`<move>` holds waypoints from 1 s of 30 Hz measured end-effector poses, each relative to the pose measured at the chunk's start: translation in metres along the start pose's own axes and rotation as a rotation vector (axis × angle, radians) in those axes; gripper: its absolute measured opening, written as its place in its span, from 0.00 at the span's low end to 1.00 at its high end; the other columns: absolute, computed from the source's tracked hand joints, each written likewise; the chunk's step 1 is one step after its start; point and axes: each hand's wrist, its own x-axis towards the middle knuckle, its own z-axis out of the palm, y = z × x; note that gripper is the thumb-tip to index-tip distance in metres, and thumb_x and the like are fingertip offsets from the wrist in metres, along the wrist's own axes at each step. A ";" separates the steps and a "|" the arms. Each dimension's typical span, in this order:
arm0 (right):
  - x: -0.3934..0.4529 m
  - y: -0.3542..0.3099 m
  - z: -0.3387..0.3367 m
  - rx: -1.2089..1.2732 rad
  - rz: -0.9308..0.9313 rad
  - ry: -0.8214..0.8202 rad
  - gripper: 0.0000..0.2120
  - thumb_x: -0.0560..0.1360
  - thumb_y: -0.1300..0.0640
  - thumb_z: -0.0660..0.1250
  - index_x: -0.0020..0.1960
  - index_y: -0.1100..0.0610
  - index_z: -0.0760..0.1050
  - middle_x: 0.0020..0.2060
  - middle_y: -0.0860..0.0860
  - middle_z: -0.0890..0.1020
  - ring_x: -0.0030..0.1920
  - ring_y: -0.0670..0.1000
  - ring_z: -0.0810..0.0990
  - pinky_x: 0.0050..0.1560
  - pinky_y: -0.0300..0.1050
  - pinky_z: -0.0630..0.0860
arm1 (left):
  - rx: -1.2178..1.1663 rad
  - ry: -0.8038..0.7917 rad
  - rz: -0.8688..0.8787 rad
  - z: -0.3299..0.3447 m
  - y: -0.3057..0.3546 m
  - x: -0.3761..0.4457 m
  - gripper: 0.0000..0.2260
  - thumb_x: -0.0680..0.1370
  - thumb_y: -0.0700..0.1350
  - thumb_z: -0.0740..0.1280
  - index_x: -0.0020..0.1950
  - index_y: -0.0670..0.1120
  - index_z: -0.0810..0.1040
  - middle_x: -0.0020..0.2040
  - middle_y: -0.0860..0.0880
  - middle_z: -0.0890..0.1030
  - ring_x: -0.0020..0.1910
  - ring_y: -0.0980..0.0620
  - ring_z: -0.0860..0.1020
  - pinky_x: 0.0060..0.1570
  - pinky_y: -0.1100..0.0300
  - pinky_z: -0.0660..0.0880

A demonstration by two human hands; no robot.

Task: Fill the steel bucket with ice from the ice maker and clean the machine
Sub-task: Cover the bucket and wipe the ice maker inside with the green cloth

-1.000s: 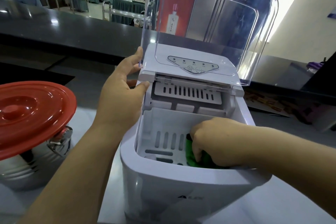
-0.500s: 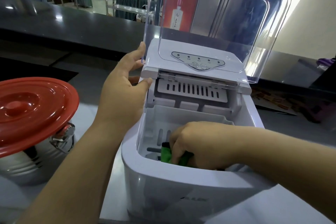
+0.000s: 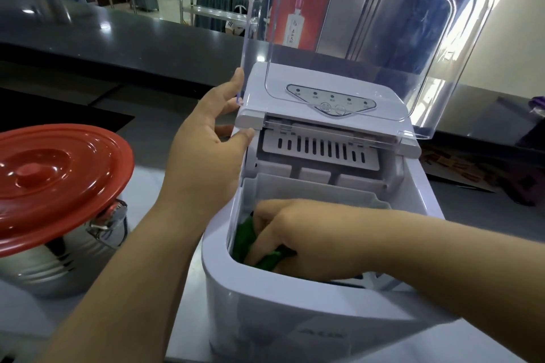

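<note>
The right hand (image 3: 290, 237) reaches down into the open front compartment of the white plastic ice maker (image 3: 309, 318), fingers curled over a crumpled green cloth (image 3: 246, 237) that it presses against the compartment's left inner wall. The fingertips are buried in the cloth and cannot be made out singly. The left hand (image 3: 206, 156) rests against the machine's upper left corner with fingers fairly straight and spread: the thumb lies on the edge below the top deck, the fingertips touch the left edge of the clear plastic lid (image 3: 368, 38). It grips nothing.

The lid stands raised, upright, hinged at the rear of the top deck. Below it lie the grey oval control panel (image 3: 331, 99) and, further down, a slotted white plate (image 3: 321, 150) above the compartment. No ice can be seen; the hand and cloth hide most of the compartment floor.

The ribbed steel bucket (image 3: 50, 268) stands on the pale bench (image 3: 165, 186) to the left of the ice maker, near it but apart. A glossy red round lid (image 3: 56, 183) sits tilted on top of it, leaving a gap at the near side; a metal clasp (image 3: 107, 221) shows at the bucket's right rim. Bare bench surface separates bucket and machine, crossed by the left forearm.

Behind runs a dark polished counter (image 3: 118, 35). Beyond it: a hall with covered chairs and tables, a red poster (image 3: 300, 3) with a bottle, and steel panels seen through the lid.
</note>
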 end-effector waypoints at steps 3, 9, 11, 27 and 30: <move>0.000 0.001 0.000 -0.058 0.036 -0.071 0.18 0.77 0.58 0.66 0.65 0.46 0.75 0.53 0.46 0.67 0.50 0.48 0.68 0.43 0.34 0.64 | -0.003 0.004 -0.005 0.000 0.000 0.000 0.29 0.77 0.37 0.67 0.65 0.68 0.65 0.55 0.64 0.75 0.47 0.65 0.78 0.47 0.69 0.77; -0.011 0.006 -0.005 -0.055 0.137 -0.041 0.18 0.75 0.58 0.67 0.62 0.43 0.77 0.54 0.44 0.73 0.53 0.49 0.73 0.53 0.44 0.74 | 0.021 -0.005 -0.007 -0.001 0.002 -0.001 0.29 0.77 0.38 0.66 0.67 0.68 0.64 0.58 0.60 0.75 0.50 0.59 0.78 0.51 0.65 0.77; -0.019 0.007 -0.010 -0.002 0.175 -0.003 0.15 0.74 0.55 0.68 0.59 0.42 0.78 0.53 0.43 0.75 0.52 0.47 0.74 0.54 0.46 0.75 | 0.023 -0.008 -0.010 -0.001 0.002 -0.001 0.29 0.77 0.38 0.66 0.67 0.68 0.64 0.58 0.60 0.75 0.49 0.59 0.77 0.48 0.68 0.76; -0.002 0.005 0.005 -0.011 0.129 0.150 0.17 0.73 0.43 0.67 0.61 0.43 0.73 0.57 0.47 0.67 0.54 0.51 0.71 0.58 0.49 0.73 | 0.006 -0.006 -0.010 -0.001 0.002 -0.001 0.29 0.78 0.37 0.66 0.68 0.66 0.64 0.55 0.63 0.74 0.47 0.63 0.77 0.39 0.76 0.72; 0.001 0.007 0.009 -0.103 0.141 0.181 0.26 0.73 0.45 0.68 0.68 0.42 0.65 0.63 0.48 0.67 0.60 0.53 0.70 0.60 0.49 0.72 | 0.002 -0.009 -0.005 -0.001 0.002 -0.002 0.28 0.78 0.37 0.66 0.69 0.65 0.64 0.53 0.65 0.73 0.46 0.68 0.76 0.38 0.77 0.71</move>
